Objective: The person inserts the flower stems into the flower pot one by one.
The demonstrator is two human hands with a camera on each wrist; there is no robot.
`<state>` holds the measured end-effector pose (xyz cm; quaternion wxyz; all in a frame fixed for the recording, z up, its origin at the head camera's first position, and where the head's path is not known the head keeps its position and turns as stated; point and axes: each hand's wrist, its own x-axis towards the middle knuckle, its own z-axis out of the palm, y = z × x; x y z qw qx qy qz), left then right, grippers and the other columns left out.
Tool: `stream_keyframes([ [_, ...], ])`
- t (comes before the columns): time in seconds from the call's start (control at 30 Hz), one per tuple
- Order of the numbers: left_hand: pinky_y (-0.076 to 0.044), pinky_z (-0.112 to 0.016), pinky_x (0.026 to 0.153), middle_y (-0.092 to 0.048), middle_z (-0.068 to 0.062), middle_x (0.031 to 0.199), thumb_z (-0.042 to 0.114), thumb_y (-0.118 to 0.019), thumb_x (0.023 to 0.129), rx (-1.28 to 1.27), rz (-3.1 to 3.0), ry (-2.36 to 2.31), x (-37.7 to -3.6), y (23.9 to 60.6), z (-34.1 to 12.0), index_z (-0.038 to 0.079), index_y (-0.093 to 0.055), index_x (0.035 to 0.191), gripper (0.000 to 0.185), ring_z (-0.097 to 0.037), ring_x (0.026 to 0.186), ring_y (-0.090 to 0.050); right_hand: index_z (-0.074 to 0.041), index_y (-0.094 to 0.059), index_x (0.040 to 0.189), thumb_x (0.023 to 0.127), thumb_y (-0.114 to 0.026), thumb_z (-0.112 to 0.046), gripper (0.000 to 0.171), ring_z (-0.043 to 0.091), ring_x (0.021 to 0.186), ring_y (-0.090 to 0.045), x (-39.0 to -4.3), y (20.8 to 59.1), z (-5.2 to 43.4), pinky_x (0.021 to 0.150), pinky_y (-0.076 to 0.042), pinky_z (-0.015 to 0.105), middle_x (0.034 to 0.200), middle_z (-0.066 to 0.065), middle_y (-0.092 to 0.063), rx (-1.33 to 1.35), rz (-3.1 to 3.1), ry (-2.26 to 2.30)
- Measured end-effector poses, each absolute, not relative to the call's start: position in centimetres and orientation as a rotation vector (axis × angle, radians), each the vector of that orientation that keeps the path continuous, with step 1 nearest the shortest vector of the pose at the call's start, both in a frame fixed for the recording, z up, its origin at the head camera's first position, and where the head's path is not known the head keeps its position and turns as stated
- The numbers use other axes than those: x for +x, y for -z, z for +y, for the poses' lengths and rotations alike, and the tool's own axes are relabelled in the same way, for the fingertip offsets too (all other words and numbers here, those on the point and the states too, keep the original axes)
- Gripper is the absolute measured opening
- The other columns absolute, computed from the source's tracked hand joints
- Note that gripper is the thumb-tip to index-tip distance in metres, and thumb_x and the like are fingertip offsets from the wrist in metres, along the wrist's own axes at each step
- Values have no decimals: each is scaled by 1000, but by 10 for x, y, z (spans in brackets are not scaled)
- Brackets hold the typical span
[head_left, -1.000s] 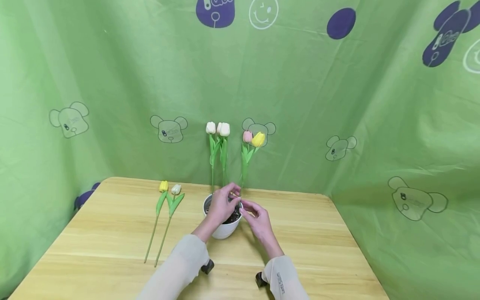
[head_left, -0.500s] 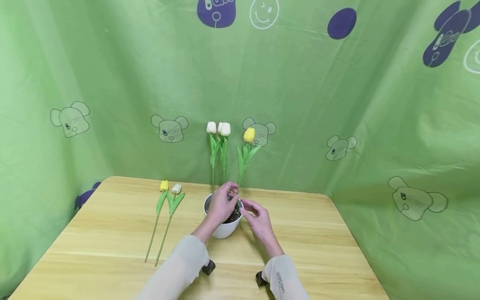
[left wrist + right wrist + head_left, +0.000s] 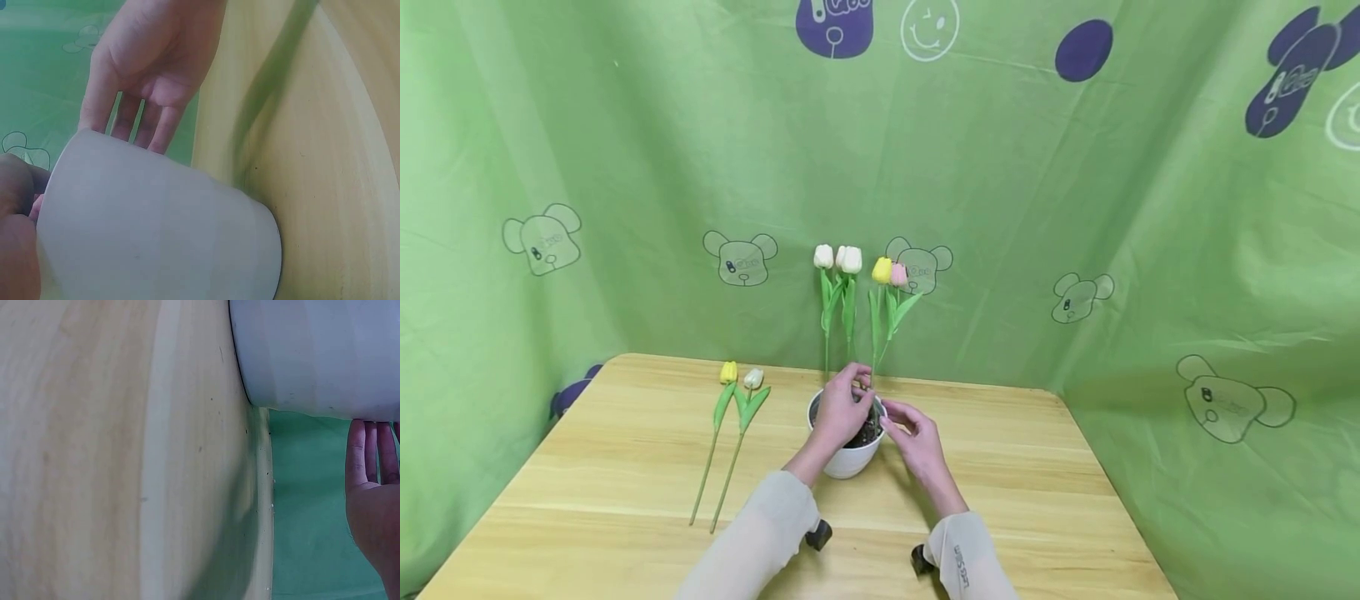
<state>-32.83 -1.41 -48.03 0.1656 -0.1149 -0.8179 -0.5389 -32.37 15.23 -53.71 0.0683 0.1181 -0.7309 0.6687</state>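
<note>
Above the pot's (image 3: 847, 454) rim, our left hand (image 3: 841, 412) pinches with curled fingers. Our right hand (image 3: 917, 440) rests beside the pot's right rim, fingers loosely bent, both forearms angled inward.

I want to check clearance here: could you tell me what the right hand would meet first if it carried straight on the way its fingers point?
Probably the white pot's rim: the right hand points left at it, almost touching.

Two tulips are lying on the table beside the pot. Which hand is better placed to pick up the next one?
Probably the left hand: the lying tulips are on its side of the white pot, while the right hand sits at the pot's far side.
</note>
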Motion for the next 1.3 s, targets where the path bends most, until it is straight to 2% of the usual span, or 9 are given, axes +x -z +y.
stream_keyframes([
  [0.33,-63,-41,91,-71,-14,116,0,-72,91,-263,-2364,1551,-329,478,-14,2,-62,131,41,-29,100,-74,2,-67,131,94,-73,-4,38,16,112,-66,-325,538,152,99,-56,20,132,23,-68,329,-2205,-2026],
  [0.67,-64,-33,84,-72,-13,114,0,-75,89,-212,-2385,1506,-331,479,-13,3,-62,132,45,-26,95,-75,2,-67,131,95,-73,-5,37,8,108,-66,-325,538,152,97,-56,19,131,24,-68,331,-2203,-2009],
  [1.07,-64,-31,79,-74,-12,110,-1,-77,86,-161,-2331,1482,-328,481,-11,5,-65,126,43,-24,90,-75,2,-67,130,94,-73,-4,37,20,114,-67,-323,538,153,97,-57,20,131,23,-68,327,-2200,-2016],
  [1.3,-64,-30,77,-74,-12,109,-1,-77,85,-142,-2306,1464,-328,479,-11,5,-66,125,41,-23,88,-74,1,-68,130,94,-74,-4,37,13,110,-67,-323,537,153,97,-56,19,130,22,-69,324,-2216,-2001],
])
